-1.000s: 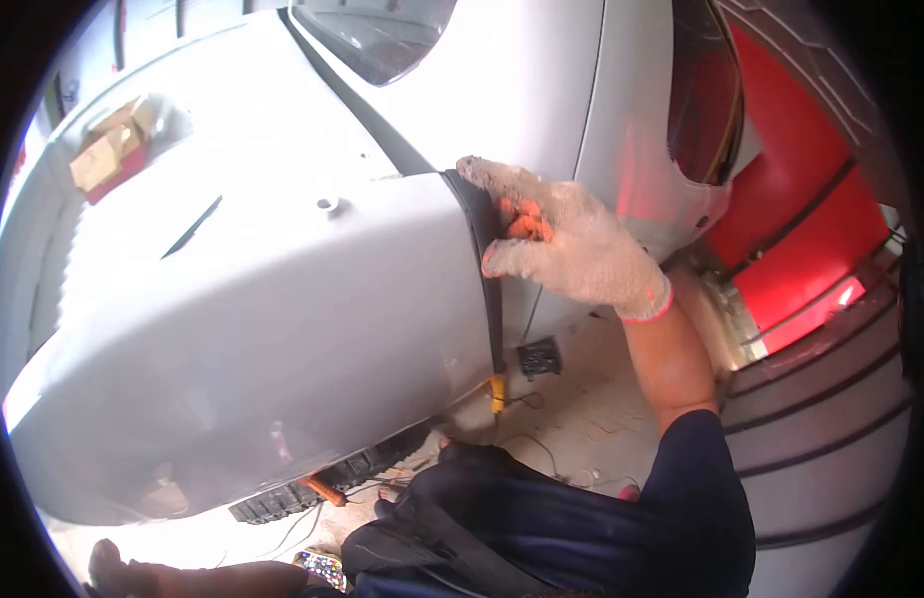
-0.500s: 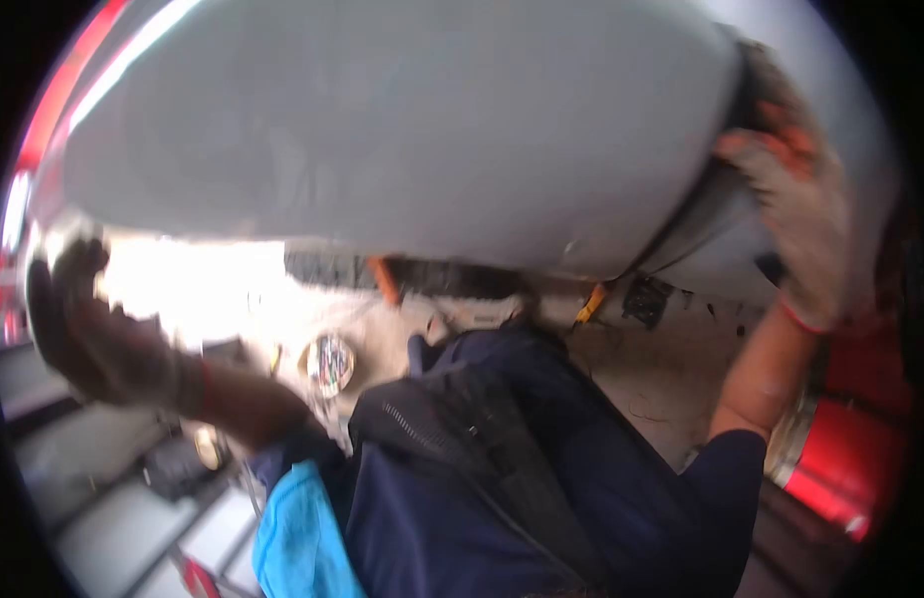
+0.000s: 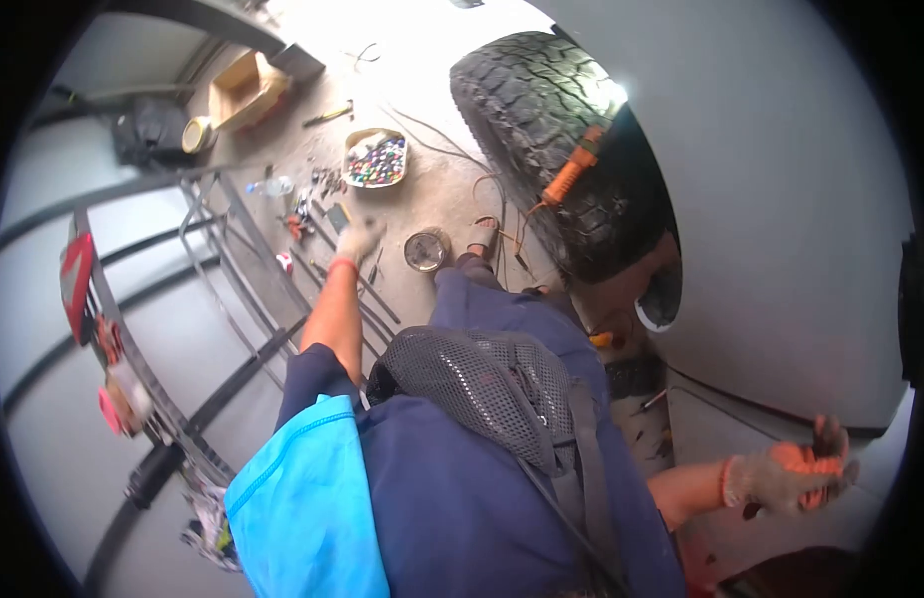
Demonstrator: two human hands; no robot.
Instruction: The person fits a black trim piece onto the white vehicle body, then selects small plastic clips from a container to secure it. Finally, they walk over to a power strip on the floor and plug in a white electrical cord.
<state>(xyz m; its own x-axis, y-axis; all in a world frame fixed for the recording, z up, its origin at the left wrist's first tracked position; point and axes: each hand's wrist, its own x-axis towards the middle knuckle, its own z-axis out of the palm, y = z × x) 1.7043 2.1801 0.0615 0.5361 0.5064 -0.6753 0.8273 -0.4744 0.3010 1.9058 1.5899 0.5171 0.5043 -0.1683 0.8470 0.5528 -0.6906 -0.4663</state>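
My left hand (image 3: 358,240), in a pale work glove, hangs over the floor tools, between a sanding-block-like piece (image 3: 338,216) and a round tin (image 3: 425,251). Its fingers are small and blurred. On the other side my right hand (image 3: 792,475) wears a glove with an orange palm. Its fingers are apart and loosely curled, with nothing in them, near the lower edge of a grey vehicle panel (image 3: 781,249). A large treaded tire (image 3: 527,110) sits within the vehicle's wheel arch, with an orange-handled work lamp (image 3: 573,171) against it.
A tub of colourful small pieces (image 3: 376,159) stands on the floor by a yellow-handled tool (image 3: 329,114). Farther left are a wooden box (image 3: 245,92) and a plastic bottle (image 3: 270,186). A metal frame (image 3: 133,364) runs along my left. Cables (image 3: 432,142) trail toward the tire.
My view has swung left, bringing the tire and floor items into sight. My right hand has come off the panel edge; my left hand has moved out over the floor tools.
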